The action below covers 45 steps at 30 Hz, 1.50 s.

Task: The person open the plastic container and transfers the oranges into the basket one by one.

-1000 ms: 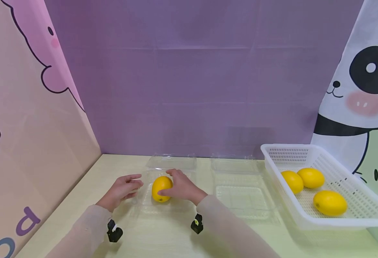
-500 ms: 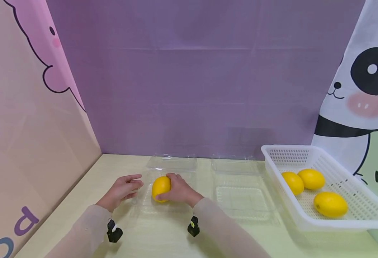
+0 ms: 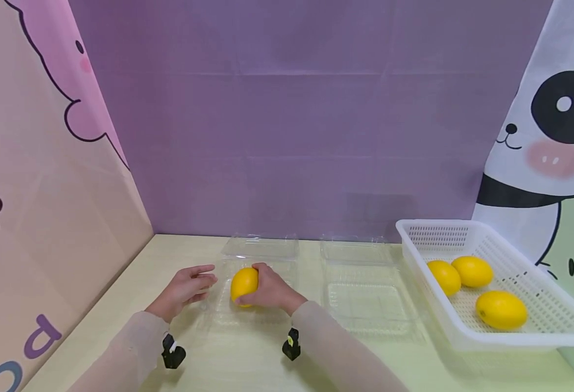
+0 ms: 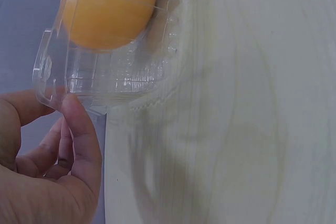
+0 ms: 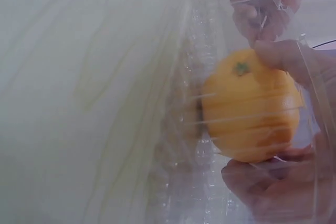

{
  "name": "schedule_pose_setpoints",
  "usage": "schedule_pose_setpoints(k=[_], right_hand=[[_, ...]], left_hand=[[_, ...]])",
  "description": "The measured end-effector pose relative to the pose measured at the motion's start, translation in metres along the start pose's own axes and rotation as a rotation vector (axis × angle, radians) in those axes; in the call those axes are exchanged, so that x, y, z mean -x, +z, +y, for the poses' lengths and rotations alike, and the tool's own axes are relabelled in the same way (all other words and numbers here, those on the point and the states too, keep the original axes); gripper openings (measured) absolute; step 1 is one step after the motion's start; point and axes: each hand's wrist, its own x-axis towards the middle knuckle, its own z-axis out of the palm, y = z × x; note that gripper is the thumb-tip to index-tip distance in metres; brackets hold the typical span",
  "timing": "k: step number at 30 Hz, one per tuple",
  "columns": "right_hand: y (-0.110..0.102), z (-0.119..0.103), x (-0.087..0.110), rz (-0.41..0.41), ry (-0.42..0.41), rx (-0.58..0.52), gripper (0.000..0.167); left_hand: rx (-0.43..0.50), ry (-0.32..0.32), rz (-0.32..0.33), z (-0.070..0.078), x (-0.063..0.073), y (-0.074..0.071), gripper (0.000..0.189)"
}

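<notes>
An oval yellow-orange orange (image 3: 244, 285) with a green stem mark sits low in the left clear plastic clamshell container (image 3: 228, 316). My right hand (image 3: 275, 288) grips the orange from its right side, thumb in front and fingers behind. In the right wrist view, the orange (image 5: 252, 111) shows through the container's clear wall between thumb and fingers. My left hand (image 3: 187, 286) is at the container's left side. In the left wrist view, its thumb and index finger pinch the rim corner of the container (image 4: 121, 80).
A second clear clamshell container (image 3: 365, 299) stands with its lid raised, to the right of the first. Beyond it, a white perforated basket (image 3: 446, 326) holds three more oranges (image 3: 501, 310). A purple cloth backdrop (image 3: 277, 136) rises behind the table (image 3: 248, 359).
My right hand has settled closer around the orange, its fingers lowering behind it, and the orange has tilted slightly so its stem mark no longer shows in the head view. My left hand keeps its place.
</notes>
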Motion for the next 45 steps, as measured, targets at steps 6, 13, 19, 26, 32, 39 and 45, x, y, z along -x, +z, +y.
schedule_pose_setpoints(k=[6, 13, 19, 26, 32, 39, 45], right_hand=[[-0.001, -0.001, 0.001, -0.007, 0.009, -0.006, 0.091], [-0.002, 0.0, 0.001, -0.006, -0.007, -0.013, 0.088], [-0.003, 0.0, 0.001, 0.003, -0.01, -0.003, 0.09], [-0.007, -0.001, 0.004, 0.018, -0.046, -0.005, 0.089], [-0.011, -0.001, 0.006, 0.019, -0.052, 0.01, 0.087], [-0.016, -0.003, 0.007, 0.023, -0.069, 0.034, 0.086], [-0.02, -0.004, 0.011, 0.033, -0.089, 0.029, 0.086]], left_hand=[[0.009, 0.0, -0.001, -0.001, 0.0, 0.0, 0.056], [0.01, 0.003, -0.001, 0.001, 0.003, 0.0, 0.056], [0.011, -0.004, 0.004, 0.002, 0.003, 0.001, 0.056], [0.009, -0.004, -0.003, 0.001, 0.003, 0.001, 0.055], [0.008, -0.01, 0.007, 0.003, 0.002, 0.001, 0.056], [0.009, -0.006, -0.002, 0.002, 0.0, 0.0, 0.056], [0.013, 0.015, -0.012, 0.001, 0.0, 0.0, 0.056]])
